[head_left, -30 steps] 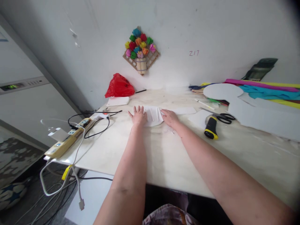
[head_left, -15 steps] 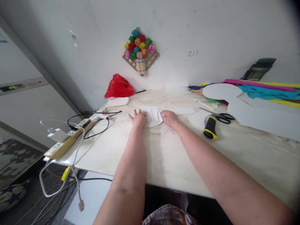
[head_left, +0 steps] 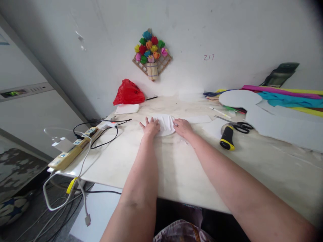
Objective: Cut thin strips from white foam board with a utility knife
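Pale marbled desk (head_left: pixel 108 161), grey-white wall (head_left: pixel 189 27), left hand (head_left: pixel 151 128), fingers apart, shifted slightly inward on creased white paper (head_left: pixel 166 126), right hand (head_left: pixel 183 127), fingers' grip unclear

Looks like a home craft corner. Scissors (head_left: pixel 243 127) and white cutouts (head_left: pixel 280 126) on the worktop (head_left: pixel 108 164), flower-basket wall hanging (head_left: pixel 152 70) above, star-patterned ball (head_left: pixel 12 209) down at left.

White, rounded paper (head_left: pixel 166 125) lies on the surface (head_left: pixel 111 161). It is ridged with creases running roughly front to back.
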Demonstrator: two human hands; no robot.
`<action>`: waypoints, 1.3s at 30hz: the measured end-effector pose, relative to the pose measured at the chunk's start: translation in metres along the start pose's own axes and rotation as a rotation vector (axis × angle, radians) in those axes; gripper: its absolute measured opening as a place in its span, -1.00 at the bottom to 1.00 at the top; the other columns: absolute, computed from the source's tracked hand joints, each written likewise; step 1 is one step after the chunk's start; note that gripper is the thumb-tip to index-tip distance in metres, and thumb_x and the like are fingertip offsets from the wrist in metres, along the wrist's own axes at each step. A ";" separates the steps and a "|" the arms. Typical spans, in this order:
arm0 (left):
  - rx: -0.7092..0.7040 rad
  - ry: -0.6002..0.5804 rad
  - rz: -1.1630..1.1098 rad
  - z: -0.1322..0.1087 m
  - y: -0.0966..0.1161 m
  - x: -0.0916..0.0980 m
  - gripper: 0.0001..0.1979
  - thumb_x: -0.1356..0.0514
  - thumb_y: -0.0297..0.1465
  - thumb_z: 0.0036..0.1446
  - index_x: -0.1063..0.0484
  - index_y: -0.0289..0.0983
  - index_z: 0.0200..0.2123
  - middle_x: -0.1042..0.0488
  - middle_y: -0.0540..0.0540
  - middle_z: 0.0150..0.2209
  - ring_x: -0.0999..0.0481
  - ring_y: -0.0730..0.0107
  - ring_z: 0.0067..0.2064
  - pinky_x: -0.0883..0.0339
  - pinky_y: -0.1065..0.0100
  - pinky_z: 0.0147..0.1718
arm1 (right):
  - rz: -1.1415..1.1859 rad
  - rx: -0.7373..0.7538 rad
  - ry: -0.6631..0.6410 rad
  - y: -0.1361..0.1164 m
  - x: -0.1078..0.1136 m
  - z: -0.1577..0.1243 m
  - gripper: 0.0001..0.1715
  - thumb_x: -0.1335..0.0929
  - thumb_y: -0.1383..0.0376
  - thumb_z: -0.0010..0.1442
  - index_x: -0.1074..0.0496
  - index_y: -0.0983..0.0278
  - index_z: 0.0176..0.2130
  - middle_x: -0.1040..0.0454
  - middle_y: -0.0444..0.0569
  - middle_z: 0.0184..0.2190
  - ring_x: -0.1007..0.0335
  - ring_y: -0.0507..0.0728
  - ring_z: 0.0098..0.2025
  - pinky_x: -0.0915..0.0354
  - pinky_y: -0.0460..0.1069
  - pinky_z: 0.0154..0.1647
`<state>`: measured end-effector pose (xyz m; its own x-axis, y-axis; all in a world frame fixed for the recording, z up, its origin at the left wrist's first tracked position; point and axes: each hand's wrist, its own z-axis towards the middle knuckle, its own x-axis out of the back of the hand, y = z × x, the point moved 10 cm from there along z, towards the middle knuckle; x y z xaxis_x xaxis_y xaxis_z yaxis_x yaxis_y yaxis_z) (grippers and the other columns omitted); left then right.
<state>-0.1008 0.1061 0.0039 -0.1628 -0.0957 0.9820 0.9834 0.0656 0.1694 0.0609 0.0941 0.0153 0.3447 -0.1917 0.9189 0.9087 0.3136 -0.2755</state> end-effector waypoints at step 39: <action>-0.359 0.081 0.056 -0.021 0.070 0.014 -0.60 0.07 -0.14 0.20 -0.35 0.12 0.07 -0.29 0.17 0.18 0.15 0.07 0.34 0.75 -0.21 0.15 | -0.055 -0.007 0.008 -0.004 0.000 -0.004 -0.56 -0.18 0.32 0.20 -0.39 0.23 0.04 -0.29 0.00 0.17 -0.17 0.14 0.20 -0.08 0.05 0.21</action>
<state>-0.0328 0.0886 0.0279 -0.1149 -0.1814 0.9767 0.9585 -0.2785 0.0611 0.0583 0.0890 0.0154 0.2963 -0.2161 0.9304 0.9279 0.2959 -0.2268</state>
